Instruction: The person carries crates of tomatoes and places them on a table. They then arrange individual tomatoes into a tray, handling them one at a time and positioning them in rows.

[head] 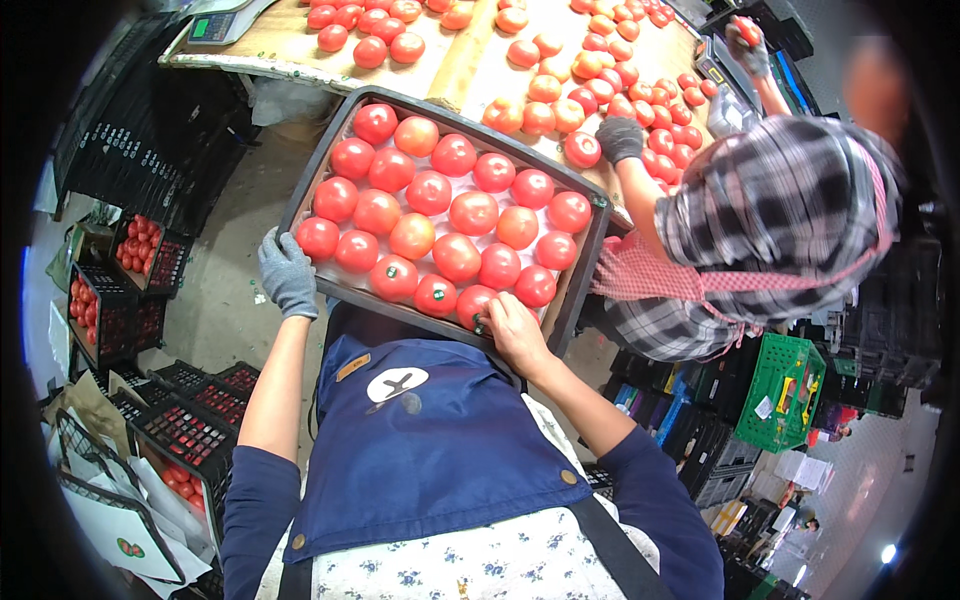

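Note:
A black plastic crate (296, 196) full of rows of red tomatoes lies in front of me, tilted a little in view. My left hand (289, 276), in a grey glove, grips the crate's near left corner. Bare, my right hand (512, 330) has its fingertips at a tomato (474, 303) in the nearest row, by a small green sticker. Whether the fingers hold the sticker cannot be told. Two neighbouring tomatoes, one at the left (393, 278) and one in the middle (435, 295), bear green stickers. White liner shows between the fruits.
Beyond the crate stands a sorting table (465, 64) with loose tomatoes and a digital scale (217, 26). A co-worker (772, 225) in a plaid top stands close at right, gloved hands over the table. Crates of tomatoes (112, 315) are at left; a green crate (780, 390) is at right.

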A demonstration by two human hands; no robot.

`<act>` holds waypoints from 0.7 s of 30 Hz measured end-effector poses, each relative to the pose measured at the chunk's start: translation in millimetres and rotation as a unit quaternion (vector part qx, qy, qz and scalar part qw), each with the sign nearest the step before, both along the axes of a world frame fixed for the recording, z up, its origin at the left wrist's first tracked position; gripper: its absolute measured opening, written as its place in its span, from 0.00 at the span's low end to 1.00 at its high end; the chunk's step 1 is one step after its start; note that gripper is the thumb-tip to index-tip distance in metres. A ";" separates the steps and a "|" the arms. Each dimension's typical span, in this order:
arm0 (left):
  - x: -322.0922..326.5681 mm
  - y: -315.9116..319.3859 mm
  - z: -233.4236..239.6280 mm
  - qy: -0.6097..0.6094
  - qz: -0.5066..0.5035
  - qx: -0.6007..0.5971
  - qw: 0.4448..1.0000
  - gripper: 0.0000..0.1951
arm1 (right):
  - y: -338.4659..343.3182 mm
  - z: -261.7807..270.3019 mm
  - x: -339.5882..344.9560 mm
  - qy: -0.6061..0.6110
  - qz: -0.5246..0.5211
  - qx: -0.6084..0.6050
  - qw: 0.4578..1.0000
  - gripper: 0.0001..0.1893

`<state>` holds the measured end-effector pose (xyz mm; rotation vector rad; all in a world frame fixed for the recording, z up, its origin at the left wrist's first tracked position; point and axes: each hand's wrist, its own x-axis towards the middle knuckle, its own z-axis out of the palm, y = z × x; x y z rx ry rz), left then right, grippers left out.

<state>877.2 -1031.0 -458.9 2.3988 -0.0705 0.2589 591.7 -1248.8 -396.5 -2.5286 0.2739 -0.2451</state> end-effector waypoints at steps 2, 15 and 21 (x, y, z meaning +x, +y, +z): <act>-0.7 -0.4 0.5 0.014 0.004 -0.017 1.000 0.16 | -2.0 -2.6 3.4 0.031 0.008 -0.012 0.999 0.08; -3.0 -3.7 3.8 -0.029 -0.005 -0.013 0.999 0.15 | -13.2 4.4 8.2 0.037 0.088 0.016 0.995 0.12; -1.2 -2.9 2.6 -0.032 -0.006 0.010 0.999 0.16 | -18.3 10.0 18.5 0.103 0.135 -0.021 0.985 0.11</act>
